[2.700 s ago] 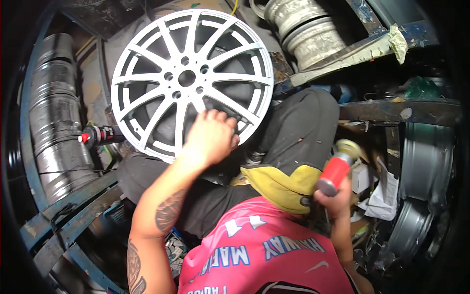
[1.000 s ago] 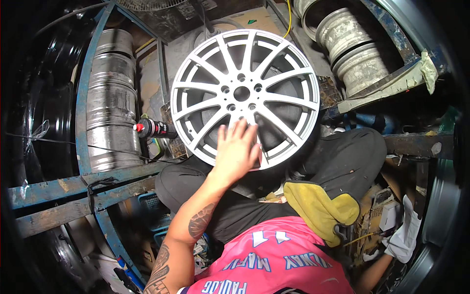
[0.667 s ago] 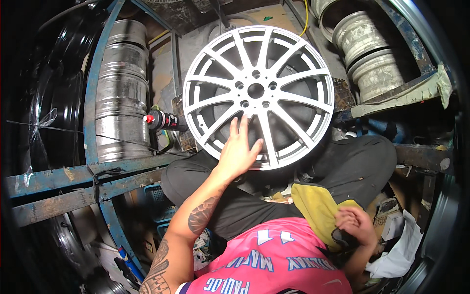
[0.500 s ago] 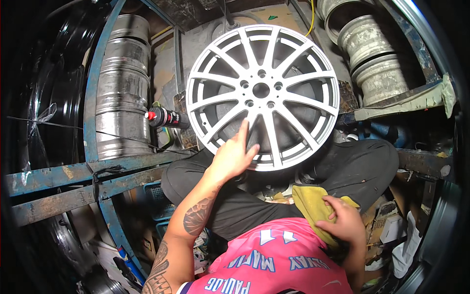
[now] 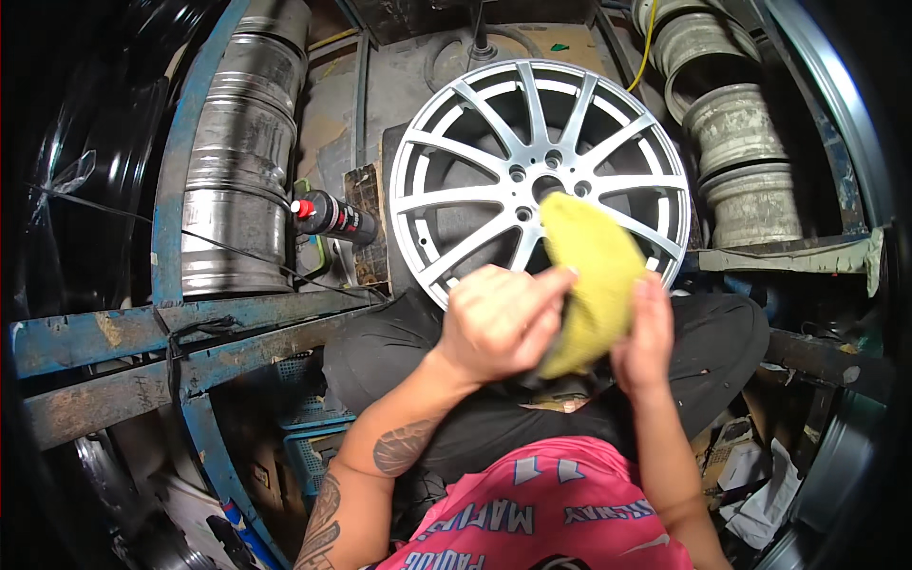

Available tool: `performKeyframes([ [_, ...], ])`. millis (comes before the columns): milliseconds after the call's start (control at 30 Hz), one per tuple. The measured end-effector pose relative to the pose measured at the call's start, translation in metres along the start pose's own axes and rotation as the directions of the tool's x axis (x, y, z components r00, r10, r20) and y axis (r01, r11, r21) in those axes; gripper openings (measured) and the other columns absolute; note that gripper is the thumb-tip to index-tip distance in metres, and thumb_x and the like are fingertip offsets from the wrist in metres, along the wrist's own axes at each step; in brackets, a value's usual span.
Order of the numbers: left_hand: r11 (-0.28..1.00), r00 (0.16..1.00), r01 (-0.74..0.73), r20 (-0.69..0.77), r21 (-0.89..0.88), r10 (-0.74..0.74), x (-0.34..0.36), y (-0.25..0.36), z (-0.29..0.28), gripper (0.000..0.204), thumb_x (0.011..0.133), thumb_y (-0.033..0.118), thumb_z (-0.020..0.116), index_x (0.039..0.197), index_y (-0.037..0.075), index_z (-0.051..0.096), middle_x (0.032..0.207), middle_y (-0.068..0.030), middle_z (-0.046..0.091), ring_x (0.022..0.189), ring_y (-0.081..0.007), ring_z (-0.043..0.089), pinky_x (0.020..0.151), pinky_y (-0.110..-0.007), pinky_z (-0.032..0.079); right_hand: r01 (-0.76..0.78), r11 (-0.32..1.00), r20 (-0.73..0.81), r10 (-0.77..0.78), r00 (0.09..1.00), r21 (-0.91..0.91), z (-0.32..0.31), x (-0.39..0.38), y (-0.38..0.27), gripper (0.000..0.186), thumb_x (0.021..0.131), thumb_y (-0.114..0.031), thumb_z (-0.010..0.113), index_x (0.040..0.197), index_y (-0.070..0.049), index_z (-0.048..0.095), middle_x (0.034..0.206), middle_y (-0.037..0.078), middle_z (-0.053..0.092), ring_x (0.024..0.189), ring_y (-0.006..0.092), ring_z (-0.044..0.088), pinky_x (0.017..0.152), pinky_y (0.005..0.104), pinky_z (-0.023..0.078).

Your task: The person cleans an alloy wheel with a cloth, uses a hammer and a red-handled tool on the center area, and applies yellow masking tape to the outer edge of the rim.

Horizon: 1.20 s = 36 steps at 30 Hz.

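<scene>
A yellow cloth [image 5: 597,275] is held up in front of my body, partly covering the lower right of a silver multi-spoke wheel rim [image 5: 463,195]. My left hand [image 5: 499,321] pinches the cloth's left edge between thumb and curled fingers. On the other edge, my right hand [image 5: 648,332] grips it with the fingers partly behind the fabric. Both hands and cloth are slightly blurred. The rim stands face up beyond my knees, its centre hole and several bolt holes showing.
A black bottle with a red cap [image 5: 334,217] lies tilted left of the rim. Stacked metal wheel rims [image 5: 237,142] rise at the left, with more worn rims [image 5: 736,123] at the right. Blue metal frame bars [image 5: 95,340] run beside my left leg.
My right hand has lifted the cloth from my lap toward the rim. My left hand has left the spokes and taken the cloth's edge. The view has shifted a little.
</scene>
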State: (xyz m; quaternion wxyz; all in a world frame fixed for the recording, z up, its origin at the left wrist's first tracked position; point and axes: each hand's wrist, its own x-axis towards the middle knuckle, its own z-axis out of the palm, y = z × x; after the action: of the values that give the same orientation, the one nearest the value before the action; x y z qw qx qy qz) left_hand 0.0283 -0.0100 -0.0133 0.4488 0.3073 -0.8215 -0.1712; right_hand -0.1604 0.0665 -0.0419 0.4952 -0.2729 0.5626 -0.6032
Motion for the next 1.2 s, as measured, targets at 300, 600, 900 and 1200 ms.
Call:
performKeyframes([
  [300,0.983,0.995,-0.075,-0.072,-0.168,0.064,0.008,-0.004,0.011,0.032,0.070,-0.002,0.067,0.101,0.001,0.074,0.063,-0.0053,0.060,0.053,-0.0210,0.057,0.054,-0.033,0.046,0.776,0.080,0.745,-0.234,0.624,-0.625,0.202,0.064,0.110,0.034,0.096,-0.021,0.056,0.123,-0.001,0.058,0.123,0.028,0.062,0.107,0.0355,0.066,0.101,0.0452,0.047],
  [600,0.992,0.997,0.070,0.016,-0.100,-0.069,0.003,-0.014,0.011,0.023,0.077,0.002,0.067,0.099,0.002,0.074,0.066,-0.0071,0.063,0.057,-0.0227,0.062,0.058,-0.035,0.049,0.662,0.281,0.646,-0.159,0.746,-0.695,0.206,0.062,0.092,0.057,0.079,-0.034,0.079,0.112,0.001,0.049,0.099,0.029,0.063,0.099,0.0412,0.063,0.095,0.0493,0.045],
  [900,0.852,0.860,0.484,-0.072,-0.202,-0.505,0.010,-0.009,0.006,0.016,0.090,0.005,0.063,0.102,0.000,0.073,0.087,-0.0167,0.073,0.070,-0.0258,0.071,0.065,-0.034,0.055,0.745,0.552,0.862,-0.089,0.499,-0.375,0.068,0.044,0.056,0.040,0.082,-0.034,0.072,0.107,-0.005,0.060,0.094,0.019,0.071,0.090,0.0391,0.069,0.079,0.0488,0.055],
  [1200,0.654,0.675,0.439,0.254,0.616,-0.692,-0.029,-0.055,0.003,0.068,0.092,0.041,0.065,0.144,0.001,0.049,0.135,-0.0256,0.058,0.123,-0.0426,0.056,0.104,-0.051,0.044,0.446,0.159,0.463,0.092,0.882,-0.881,-0.087,0.113,-0.121,0.048,0.083,-0.043,0.072,0.114,-0.006,0.064,0.096,0.025,0.071,0.095,0.0416,0.069,0.082,0.0481,0.054],
])
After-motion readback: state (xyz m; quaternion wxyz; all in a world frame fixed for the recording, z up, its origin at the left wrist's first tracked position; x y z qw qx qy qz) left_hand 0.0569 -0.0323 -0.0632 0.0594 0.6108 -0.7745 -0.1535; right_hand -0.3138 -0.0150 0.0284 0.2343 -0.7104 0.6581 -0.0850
